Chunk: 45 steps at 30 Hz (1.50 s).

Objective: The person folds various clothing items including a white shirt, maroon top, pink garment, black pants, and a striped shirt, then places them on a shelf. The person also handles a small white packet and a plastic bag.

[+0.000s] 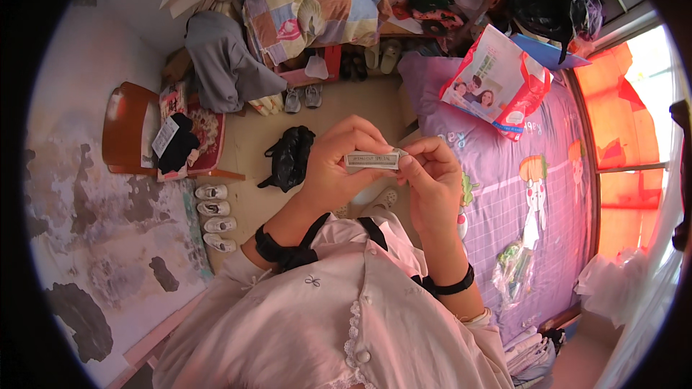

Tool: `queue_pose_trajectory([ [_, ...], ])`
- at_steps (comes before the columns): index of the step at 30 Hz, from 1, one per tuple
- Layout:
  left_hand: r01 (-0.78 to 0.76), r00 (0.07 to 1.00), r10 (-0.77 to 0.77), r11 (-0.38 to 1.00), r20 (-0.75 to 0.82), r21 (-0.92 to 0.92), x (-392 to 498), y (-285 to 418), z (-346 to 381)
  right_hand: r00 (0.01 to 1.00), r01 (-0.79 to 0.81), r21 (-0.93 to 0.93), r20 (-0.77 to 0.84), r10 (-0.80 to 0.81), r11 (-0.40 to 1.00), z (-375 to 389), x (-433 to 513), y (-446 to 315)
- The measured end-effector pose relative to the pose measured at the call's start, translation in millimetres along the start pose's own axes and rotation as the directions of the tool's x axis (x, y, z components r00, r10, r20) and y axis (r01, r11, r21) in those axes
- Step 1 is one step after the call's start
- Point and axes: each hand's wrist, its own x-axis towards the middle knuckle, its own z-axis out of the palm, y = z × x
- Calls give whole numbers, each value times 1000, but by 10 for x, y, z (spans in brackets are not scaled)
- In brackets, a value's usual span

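Observation:
Between my two hands is a small narrow box, pale with dark printing along its face. My left hand grips its left part, fingers along the top edge and thumb below. At the box's right end, the thumb and fingers of my right hand pinch what looks like the end flap. Whether that end is open cannot be made out. Both hands are held up in front of my body, above the floor. Black bands circle both wrists.
A purple bed on the right holds a red-and-white bag and a clear plastic package. A black plastic bag lies on the floor. White shoes line the left wall near a wooden chair with clothing.

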Motion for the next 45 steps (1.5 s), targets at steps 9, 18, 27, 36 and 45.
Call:
queue_pose_trajectory([
  [9, 30, 1000, -30, 998, -6, 48, -47, -19, 73, 996, 38, 87, -81, -30, 995, -23, -67, 81],
  [18, 133, 989, -128, 989, 71, -65, -102, -103, 443, 966, 98, 86, -247, -74, 991, -273, -300, 46],
  [27, 74, 987, -68, 997, 145, -34, -185, 65, 1018, 824, 408, -273, -300, -480, 871, -513, -790, -113],
  [36, 65, 875, -84, 996, 477, 55, -692, 279, 1988, 915, 96, -238, -360, -180, 966, -1595, -1802, -505],
  [45, 387, 723, -386, 913, 573, 127, -1515, -16, 2675, 548, 215, 236, -832, 84, 948, -3883, -3887, 692],
])
